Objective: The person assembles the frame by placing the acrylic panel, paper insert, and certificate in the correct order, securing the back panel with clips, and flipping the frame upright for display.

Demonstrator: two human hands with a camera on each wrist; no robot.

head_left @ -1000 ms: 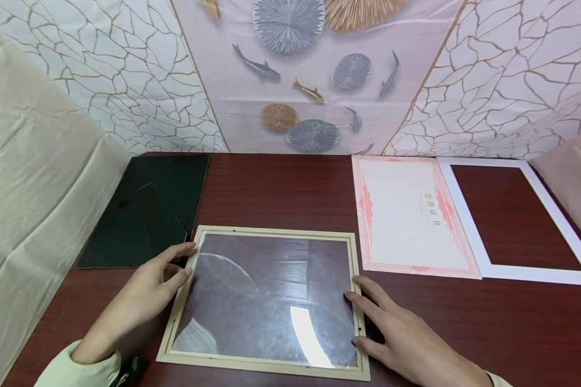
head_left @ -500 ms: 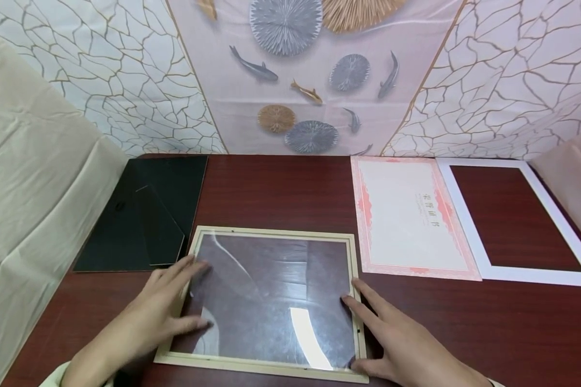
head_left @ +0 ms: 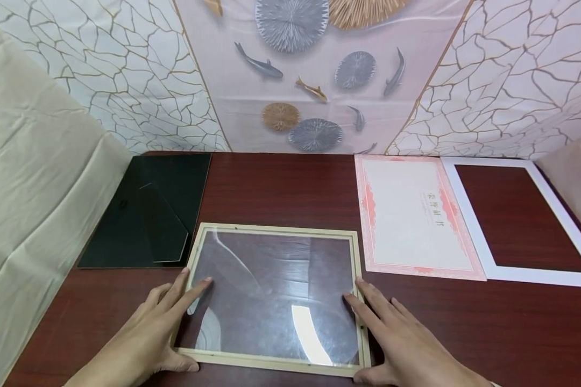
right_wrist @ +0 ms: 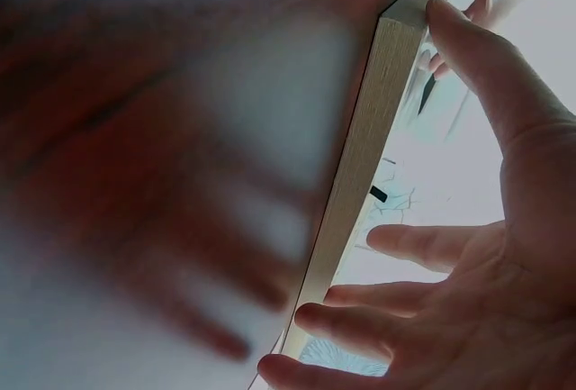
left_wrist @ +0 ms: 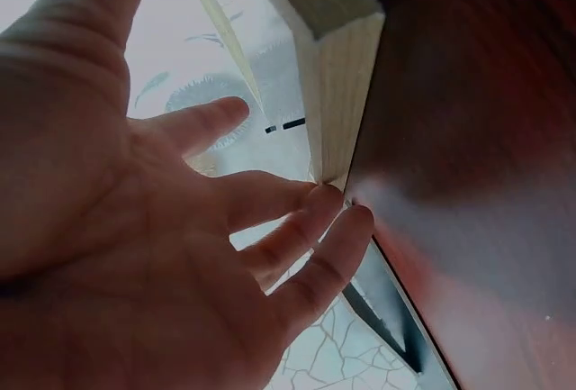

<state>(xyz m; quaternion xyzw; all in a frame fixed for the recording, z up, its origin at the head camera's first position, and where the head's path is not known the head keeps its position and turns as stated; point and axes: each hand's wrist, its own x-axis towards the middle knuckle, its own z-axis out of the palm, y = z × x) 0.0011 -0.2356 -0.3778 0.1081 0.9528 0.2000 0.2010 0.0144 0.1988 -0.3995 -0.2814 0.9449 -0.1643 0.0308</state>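
A pale wooden picture frame (head_left: 281,231) lies flat on the dark red table, with a clear sheet (head_left: 266,301) inside it reflecting light. My left hand (head_left: 147,328) rests at its left edge, fingers spread; the index finger reaches over the sheet and the thumb is at the front edge. In the left wrist view, fingertips of the left hand (left_wrist: 171,201) touch the side of the frame (left_wrist: 342,93). At the right edge sits my right hand (head_left: 406,338), its thumb by the front right corner. The right wrist view shows the right hand (right_wrist: 450,291) with extended fingers along the frame (right_wrist: 360,147).
A black backing board (head_left: 106,215) with a folded easel leg (head_left: 162,226) lies at the back left. Back right are a pink-bordered certificate (head_left: 406,215) and, beside it, a white mat (head_left: 537,275) with a rectangular opening. Patterned cloth (head_left: 314,80) hangs behind.
My left hand has moved down the left edge from the upper part to the front left corner. The right thumb has slid toward the front right corner. The frame has hardly moved.
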